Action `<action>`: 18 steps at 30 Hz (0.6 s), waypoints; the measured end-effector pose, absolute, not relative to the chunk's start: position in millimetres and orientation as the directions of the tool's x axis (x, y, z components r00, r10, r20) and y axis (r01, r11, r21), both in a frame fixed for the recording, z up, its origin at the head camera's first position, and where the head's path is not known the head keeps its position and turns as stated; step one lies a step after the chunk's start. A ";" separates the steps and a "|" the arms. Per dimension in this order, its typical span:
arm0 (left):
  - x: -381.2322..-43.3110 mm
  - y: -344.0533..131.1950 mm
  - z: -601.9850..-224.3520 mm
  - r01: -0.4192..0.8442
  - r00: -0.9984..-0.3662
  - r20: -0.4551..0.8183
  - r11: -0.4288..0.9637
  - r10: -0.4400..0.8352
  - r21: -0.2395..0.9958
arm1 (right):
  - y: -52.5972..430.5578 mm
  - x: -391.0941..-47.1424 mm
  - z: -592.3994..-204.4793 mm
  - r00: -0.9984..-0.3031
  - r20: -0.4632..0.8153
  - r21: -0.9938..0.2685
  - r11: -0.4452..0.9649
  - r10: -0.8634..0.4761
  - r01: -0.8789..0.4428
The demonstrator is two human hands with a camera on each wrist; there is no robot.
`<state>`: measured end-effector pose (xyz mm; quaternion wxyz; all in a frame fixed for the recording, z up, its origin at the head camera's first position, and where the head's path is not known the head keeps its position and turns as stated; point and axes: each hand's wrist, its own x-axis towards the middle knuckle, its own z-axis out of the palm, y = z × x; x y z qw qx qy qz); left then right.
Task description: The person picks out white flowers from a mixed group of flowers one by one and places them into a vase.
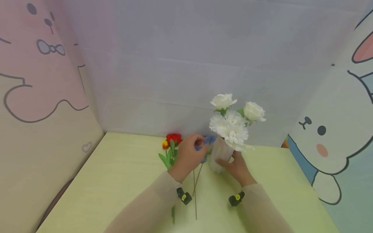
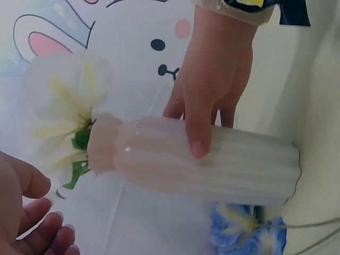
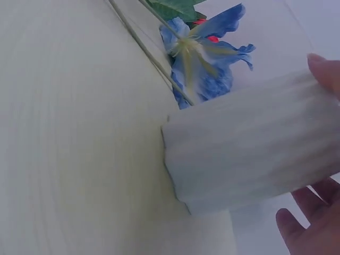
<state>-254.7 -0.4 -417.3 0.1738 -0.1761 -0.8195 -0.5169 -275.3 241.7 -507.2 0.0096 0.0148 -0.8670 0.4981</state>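
Observation:
My right hand grips a white ribbed vase, its thumb across the near side and the other fingers round the far side. Two white roses and a large ruffled white bloom rise from the vase's mouth. In the right wrist view the vase's base is right at the tabletop. My left hand hovers to the left of the vase with loosely bent fingers. The left wrist view shows nothing between those fingers, which are close to the vase's neck. Blue flowers lie beside the vase.
Left of the left hand lie a red flower and a small yellow-orange flower with green leaves. Thin stems stretch toward the near side of the pale table. A plain cloth wall closes the back, with cartoon-printed panels at both sides.

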 end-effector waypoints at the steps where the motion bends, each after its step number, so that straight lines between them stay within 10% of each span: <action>1: -253.0 -7.4 -416.9 0.462 -0.880 0.463 0.427 0.108 0.777 | 245.0 -273.0 -504.9 -1.000 0.025 -0.844 0.536 -0.017 -0.030; 18: -193.6 -121.0 -422.4 0.347 -0.908 0.393 0.791 0.148 0.503 | 276.1 -212.3 -461.7 -0.938 0.346 -0.534 0.819 -0.014 -0.210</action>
